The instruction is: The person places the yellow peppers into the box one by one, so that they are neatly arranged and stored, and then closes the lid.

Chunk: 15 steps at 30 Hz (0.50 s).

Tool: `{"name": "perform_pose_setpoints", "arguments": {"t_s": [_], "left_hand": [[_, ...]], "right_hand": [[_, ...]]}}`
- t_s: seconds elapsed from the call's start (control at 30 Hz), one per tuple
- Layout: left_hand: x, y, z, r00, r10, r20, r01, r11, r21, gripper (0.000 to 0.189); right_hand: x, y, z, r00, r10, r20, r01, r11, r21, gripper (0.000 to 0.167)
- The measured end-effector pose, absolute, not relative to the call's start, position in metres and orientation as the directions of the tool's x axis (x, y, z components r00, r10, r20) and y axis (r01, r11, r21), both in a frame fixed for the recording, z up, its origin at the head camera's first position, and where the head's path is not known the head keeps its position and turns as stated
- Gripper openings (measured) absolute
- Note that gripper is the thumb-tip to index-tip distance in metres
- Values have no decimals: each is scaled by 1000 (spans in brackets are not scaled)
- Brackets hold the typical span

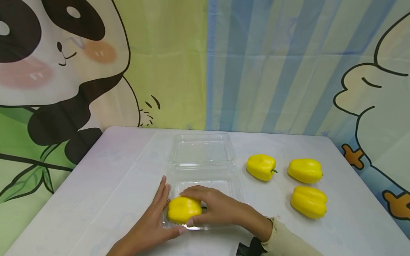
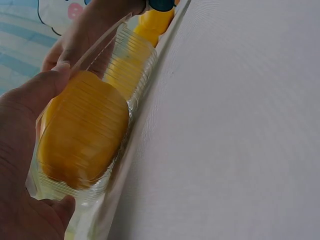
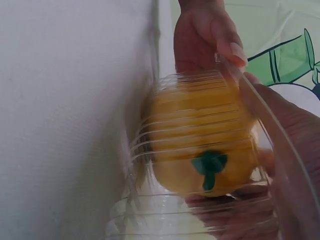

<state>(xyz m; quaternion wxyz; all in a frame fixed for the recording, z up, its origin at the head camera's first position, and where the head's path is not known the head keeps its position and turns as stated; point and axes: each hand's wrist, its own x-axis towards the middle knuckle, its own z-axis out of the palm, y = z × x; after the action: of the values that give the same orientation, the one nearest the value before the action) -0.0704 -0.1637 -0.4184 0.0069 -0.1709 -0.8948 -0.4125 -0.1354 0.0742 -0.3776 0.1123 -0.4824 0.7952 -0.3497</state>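
White bench (image 1: pixel 96 206) beneath left hand (image 1: pixel 152 221) and right hand (image 1: pixel 217 207). Clear hinged container (image 1: pixel 213 173), lid laid back, reaching beyond both hands. Left hand: fingers straight, touching container's side. Right hand: gripping yellow pepper (image 1: pixel 182 210) inside container, just right of left hand. Three other peppers (image 1: pixel 261 167) (image 1: pixel 305 171) (image 1: pixel 308 202) on bench, right of right hand.

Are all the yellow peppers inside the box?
No, one pepper is in the clear box, but three other peppers lie on the table.

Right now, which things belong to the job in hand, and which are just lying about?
In the job:
left hand, touching clear container
right hand, gripping yellow pepper

Not in use:
three more yellow peppers, untouched, perhaps for the job too
panda-print backdrop
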Motion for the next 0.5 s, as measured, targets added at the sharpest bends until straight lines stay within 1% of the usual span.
{"name": "perform_pose_setpoints", "arguments": {"t_s": [0.5], "left_hand": [[-71, -164, -419, -941, 304, 146, 305, 580, 756, 120]], "right_hand": [[-136, 74, -381, -514, -846, 142, -673, 295, -678, 69]]}}
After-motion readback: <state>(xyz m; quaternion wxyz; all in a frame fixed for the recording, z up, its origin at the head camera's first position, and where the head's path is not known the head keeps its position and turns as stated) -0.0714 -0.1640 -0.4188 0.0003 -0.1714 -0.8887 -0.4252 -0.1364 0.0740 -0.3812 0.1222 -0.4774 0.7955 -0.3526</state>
